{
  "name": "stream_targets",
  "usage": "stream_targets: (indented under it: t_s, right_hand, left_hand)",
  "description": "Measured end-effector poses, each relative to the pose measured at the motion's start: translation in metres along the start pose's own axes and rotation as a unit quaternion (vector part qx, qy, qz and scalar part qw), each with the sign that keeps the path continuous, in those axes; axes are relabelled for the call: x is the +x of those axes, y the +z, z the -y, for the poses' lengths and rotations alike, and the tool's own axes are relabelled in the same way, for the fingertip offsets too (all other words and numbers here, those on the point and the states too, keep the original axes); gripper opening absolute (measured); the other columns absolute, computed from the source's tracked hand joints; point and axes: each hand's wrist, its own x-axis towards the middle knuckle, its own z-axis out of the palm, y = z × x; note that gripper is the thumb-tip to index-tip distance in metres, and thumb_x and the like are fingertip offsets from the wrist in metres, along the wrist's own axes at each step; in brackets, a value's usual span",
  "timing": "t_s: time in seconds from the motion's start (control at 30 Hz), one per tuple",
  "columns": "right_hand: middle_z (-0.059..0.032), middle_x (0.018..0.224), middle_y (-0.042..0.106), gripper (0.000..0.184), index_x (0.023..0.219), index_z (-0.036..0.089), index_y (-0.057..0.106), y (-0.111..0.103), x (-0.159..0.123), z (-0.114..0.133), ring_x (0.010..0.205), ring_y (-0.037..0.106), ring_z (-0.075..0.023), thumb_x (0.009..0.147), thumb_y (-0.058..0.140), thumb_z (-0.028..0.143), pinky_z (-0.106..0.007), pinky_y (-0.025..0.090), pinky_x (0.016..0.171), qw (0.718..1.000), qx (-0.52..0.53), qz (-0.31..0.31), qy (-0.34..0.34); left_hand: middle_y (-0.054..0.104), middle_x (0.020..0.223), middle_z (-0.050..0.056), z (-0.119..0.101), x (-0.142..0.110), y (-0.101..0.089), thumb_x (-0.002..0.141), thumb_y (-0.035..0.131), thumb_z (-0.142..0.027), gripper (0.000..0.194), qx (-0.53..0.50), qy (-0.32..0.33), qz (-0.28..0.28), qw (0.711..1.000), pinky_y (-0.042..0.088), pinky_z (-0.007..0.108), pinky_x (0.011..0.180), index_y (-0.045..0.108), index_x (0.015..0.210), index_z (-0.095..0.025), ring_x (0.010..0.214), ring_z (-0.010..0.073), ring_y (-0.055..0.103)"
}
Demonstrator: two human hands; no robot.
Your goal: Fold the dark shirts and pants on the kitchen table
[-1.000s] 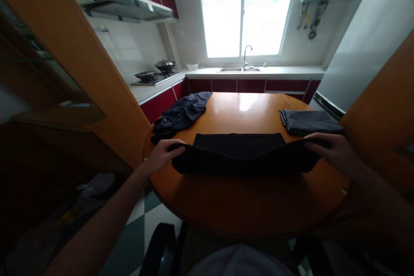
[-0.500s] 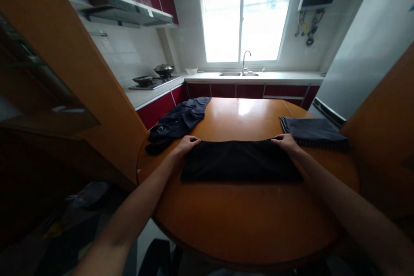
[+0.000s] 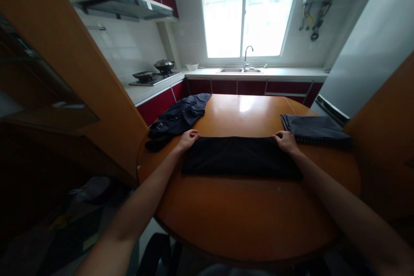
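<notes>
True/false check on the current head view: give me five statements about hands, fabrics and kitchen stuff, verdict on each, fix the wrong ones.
1. The left hand pinches the far left corner of the folded black cloth. True.
2. The right hand lies flat at the middle of the black cloth. False: it grips the cloth near its far right corner.
3. A crumpled dark navy garment lies on the left side of the glossy orange-brown wooden table. True.
4. The folded dark grey fabric lies left of the black cloth. False: it lies to the right.
5. A silver pan with a domed lid stands on the black stovetop. True.
</notes>
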Motion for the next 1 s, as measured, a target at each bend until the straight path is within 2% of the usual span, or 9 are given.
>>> stream_targets:
  t_s: [0.17,0.3,0.4,0.5,0.6,0.7,0.77,0.87,1.0]
  right_hand:
    - [-0.0177,0.113,0.073,0.039,0.115,0.010,0.069,-0.004,-0.008,-0.013,0.104,0.069,-0.0290,0.080,0.073,0.028,-0.036,0.051,0.092,1.000,-0.004,-0.015,0.018]
    - [-0.0152,0.106,0.074,0.039,0.118,0.011,0.068,-0.011,-0.012,-0.022,0.096,0.070,-0.0267,0.081,0.069,0.022,-0.035,0.052,0.088,1.000,-0.012,-0.006,0.025]
    - [-0.0192,0.109,0.071,0.043,0.124,0.009,0.065,-0.013,-0.022,-0.010,0.102,0.067,-0.0307,0.084,0.065,0.025,-0.039,0.051,0.090,0.996,-0.087,-0.025,0.005]
    - [-0.0228,0.127,0.063,0.046,0.133,0.009,0.059,-0.003,-0.043,0.028,0.121,0.056,-0.0345,0.093,0.052,0.032,-0.044,0.044,0.101,0.982,-0.154,-0.063,-0.084]
    - [-0.0195,0.153,0.043,0.050,0.143,0.011,0.050,0.025,-0.068,0.081,0.144,0.032,-0.0340,0.099,0.039,0.030,-0.051,0.025,0.116,0.964,-0.176,-0.047,-0.196]
    - [-0.0147,0.163,0.029,0.055,0.152,0.010,0.039,0.057,-0.081,0.119,0.151,0.020,-0.0282,0.100,0.032,0.028,-0.048,0.017,0.120,0.952,-0.169,0.076,-0.242]
    - [-0.0134,0.164,0.026,0.058,0.154,0.011,0.035,0.071,-0.079,0.123,0.152,0.019,-0.0258,0.101,0.029,0.033,-0.047,0.017,0.121,0.949,-0.162,0.152,-0.223]
    - [-0.0126,0.164,0.024,0.066,0.156,0.011,0.032,0.071,-0.066,0.103,0.153,0.017,-0.0250,0.102,0.029,0.048,-0.047,0.014,0.122,0.953,-0.167,0.179,-0.177]
    - [-0.0093,0.165,0.024,0.067,0.156,0.015,0.033,0.052,-0.051,0.060,0.153,0.014,-0.0248,0.102,0.026,0.054,-0.049,0.010,0.123,0.958,-0.197,0.143,-0.151]
  left_hand:
    - [0.067,0.121,0.014,0.002,-0.012,-0.019,0.051,0.089,-0.047,0.087,-0.065,-0.011,0.078,0.995,0.054,0.038,0.084,0.062,0.127,-0.015,0.099,0.0277,0.068]
    - [0.068,0.118,0.016,-0.003,-0.010,-0.029,0.053,0.088,-0.045,0.076,-0.046,0.013,0.045,0.998,0.053,0.044,0.091,0.066,0.118,-0.012,0.105,0.0314,0.067]
    - [0.067,0.120,0.017,-0.015,-0.008,-0.025,0.063,0.083,-0.036,0.060,0.088,0.035,0.019,0.995,0.051,0.045,0.098,0.068,0.115,-0.011,0.113,0.0343,0.064]
    - [0.058,0.138,0.018,-0.040,-0.020,0.009,0.085,0.064,-0.031,0.048,0.238,0.127,-0.007,0.963,0.038,0.046,0.114,0.063,0.128,-0.011,0.132,0.0332,0.051]
    - [0.039,0.158,0.015,-0.072,-0.046,0.072,0.099,0.041,-0.030,0.052,0.297,0.232,0.087,0.922,0.027,0.046,0.120,0.045,0.148,-0.012,0.147,0.0269,0.033]
    - [0.029,0.163,0.013,-0.094,-0.067,0.129,0.103,0.028,-0.032,0.056,0.330,0.237,0.165,0.898,0.022,0.051,0.121,0.032,0.155,-0.012,0.151,0.0259,0.024]
    - [0.025,0.164,0.012,-0.097,-0.071,0.143,0.104,0.026,-0.035,0.057,0.342,0.227,0.186,0.893,0.020,0.051,0.122,0.030,0.157,-0.013,0.152,0.0252,0.021]
    - [0.023,0.165,0.007,-0.082,-0.062,0.130,0.104,0.024,-0.047,0.060,0.350,0.207,0.190,0.894,0.017,0.050,0.123,0.031,0.157,-0.019,0.153,0.0254,0.019]
    - [0.027,0.164,0.006,-0.051,-0.042,0.086,0.103,0.025,-0.054,0.063,0.378,0.180,0.153,0.895,0.014,0.048,0.123,0.034,0.156,-0.021,0.153,0.0273,0.017]
